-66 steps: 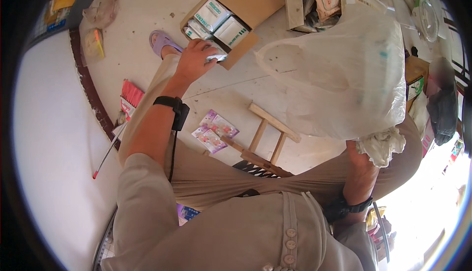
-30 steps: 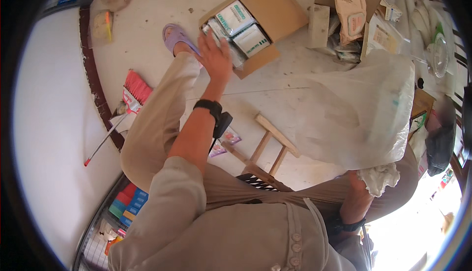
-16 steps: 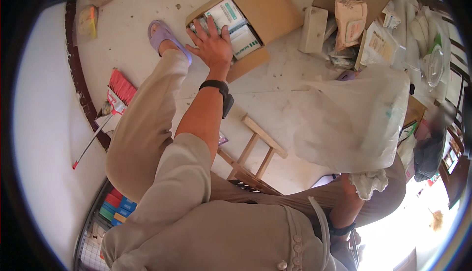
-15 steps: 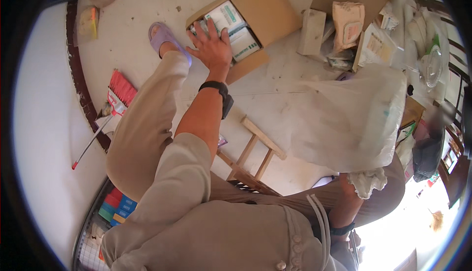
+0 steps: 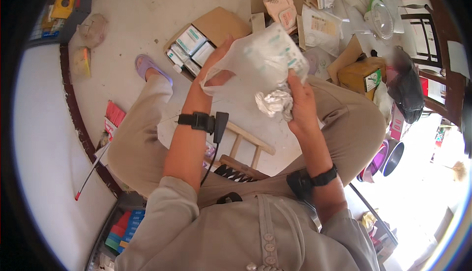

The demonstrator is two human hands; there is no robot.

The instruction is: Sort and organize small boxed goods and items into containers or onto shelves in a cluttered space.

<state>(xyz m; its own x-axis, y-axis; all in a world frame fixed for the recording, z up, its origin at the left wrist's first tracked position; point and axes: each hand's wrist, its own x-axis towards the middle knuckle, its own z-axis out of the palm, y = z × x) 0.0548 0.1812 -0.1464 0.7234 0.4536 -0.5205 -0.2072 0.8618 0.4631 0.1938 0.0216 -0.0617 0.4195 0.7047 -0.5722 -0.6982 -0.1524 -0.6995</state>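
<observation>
A thin translucent plastic bag (image 5: 236,57) hangs in front of me, with white-and-green printed packs (image 5: 275,50) showing through it. My right hand (image 5: 301,101) is closed on the bag's right side. A crumpled whitish wad (image 5: 274,103) bulges beside its fingers; whether it is part of the bag cannot be told. At the bag's left-hand mouth is my left hand (image 5: 220,67), fingers stretched out and partly veiled by the film. Just beyond it an opened cardboard box (image 5: 219,20) stands on the floor, holding white-and-green boxes (image 5: 191,40).
A small wooden stool (image 5: 250,145) is between my legs. Far right are another carton, a tan wipes pack (image 5: 282,10), plastic bags and a yellow-brown box (image 5: 361,77). A red broom (image 5: 115,116) leans left; basins (image 5: 391,155) sit at right.
My left hand has left the boxes in the carton and come to the bag's mouth. My right hand has brought the bag leftward and inward, in front of me. The view has shifted right.
</observation>
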